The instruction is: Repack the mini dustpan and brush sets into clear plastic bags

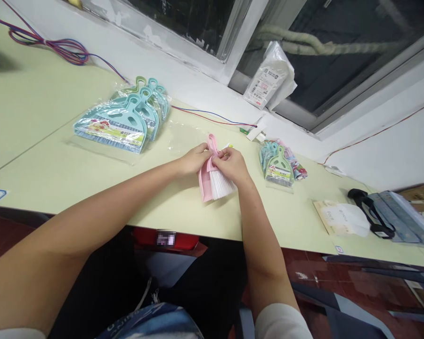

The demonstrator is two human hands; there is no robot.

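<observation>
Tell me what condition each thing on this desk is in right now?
Pink dustpan: unwrapped, held by both hands.
White brush: nested against the dustpan.
Left hand: gripping the dustpan handle.
Right hand: gripping the set.
Blue sets: bagged, stacked.
Smaller pile: bagged, heaped.
Clear bag: flat on the table.

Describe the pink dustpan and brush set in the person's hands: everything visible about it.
The pink dustpan and brush set looks like glossy plastic: a small pale pink pan with a looped handle pointing away from the person, and a brush with white bristles nested on it, bristles fanned toward the table's near edge. It has no wrapper that can be made out. It rests low on the pale green table. The left hand and right hand both pinch it near the handle.
</observation>
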